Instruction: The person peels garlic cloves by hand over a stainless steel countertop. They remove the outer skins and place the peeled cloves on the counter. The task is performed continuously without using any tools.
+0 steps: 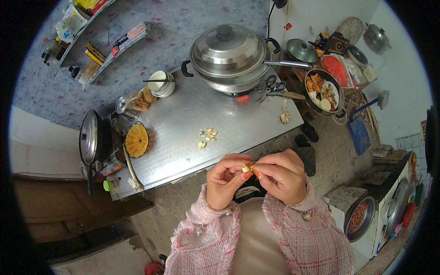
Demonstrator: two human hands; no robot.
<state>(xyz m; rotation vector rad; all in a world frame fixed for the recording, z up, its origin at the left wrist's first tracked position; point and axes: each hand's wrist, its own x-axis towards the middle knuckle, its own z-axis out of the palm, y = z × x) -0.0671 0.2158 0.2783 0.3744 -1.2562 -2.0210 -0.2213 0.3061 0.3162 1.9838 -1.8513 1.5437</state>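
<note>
Close to my body, just off the table's front edge, my left hand [225, 177] pinches a garlic clove [246, 168] between thumb and fingers. The fingertips of my right hand [283, 175] meet at the same clove from the other side. Part of the clove is hidden by the fingers. Beyond my hands, several garlic cloves [209, 134] lie in a loose group on the stainless steel table [178, 117]; some look pale and peeled. A garlic bulb [285, 117] with its stalk lies near the table's right corner.
A large lidded steel pot [230, 55] stands at the back, with scissors [276, 83] beside it. A pan of food [323, 91] is at the right. On the left are a wicker basket [136, 140], stacked bowls [161, 84] and a lidded wok [91, 137]. A leek-like stalk [131, 166] lies near the left edge.
</note>
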